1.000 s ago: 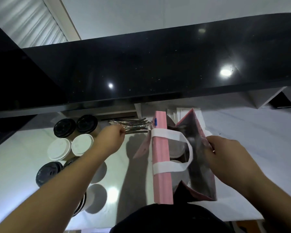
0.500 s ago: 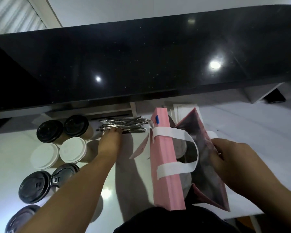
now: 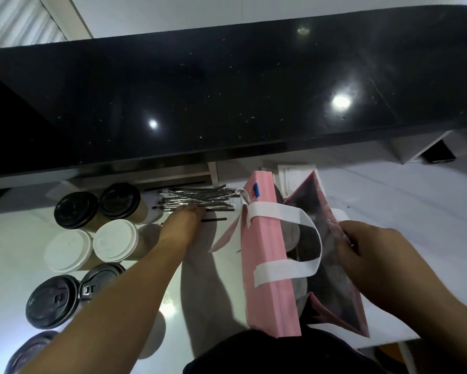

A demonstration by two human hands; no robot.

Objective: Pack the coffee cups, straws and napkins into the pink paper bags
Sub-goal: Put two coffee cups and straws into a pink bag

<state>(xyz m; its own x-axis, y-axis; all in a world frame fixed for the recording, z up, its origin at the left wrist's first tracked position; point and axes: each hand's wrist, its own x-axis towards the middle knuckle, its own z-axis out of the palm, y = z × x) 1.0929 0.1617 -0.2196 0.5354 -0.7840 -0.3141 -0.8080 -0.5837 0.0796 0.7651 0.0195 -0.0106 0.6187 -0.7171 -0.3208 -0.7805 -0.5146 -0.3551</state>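
A pink paper bag [image 3: 264, 255] with white handles stands open on the white counter. My right hand [image 3: 367, 255] grips its right wall and holds it open; cup lids show dimly inside. My left hand [image 3: 183, 225] reaches to a pile of wrapped black straws [image 3: 200, 199] at the back and touches it with its fingertips; whether it pinches a straw is hidden. Several lidded coffee cups stand at left, such as a white-lidded one [image 3: 116, 240] and a black-lidded one [image 3: 75, 210]. White napkins [image 3: 294, 175] lie behind the bag.
A black glossy raised counter [image 3: 227, 103] overhangs the back of the white worktop [image 3: 389, 206]. More black-lidded cups [image 3: 52, 300] stand near the front left edge. A dark opening [image 3: 437, 152] sits at the far right.
My left hand has slid onto the straw pile and now lies flatter over it. The view shifted, bringing more cups into sight at left. My right hand keeps its hold on the bag.
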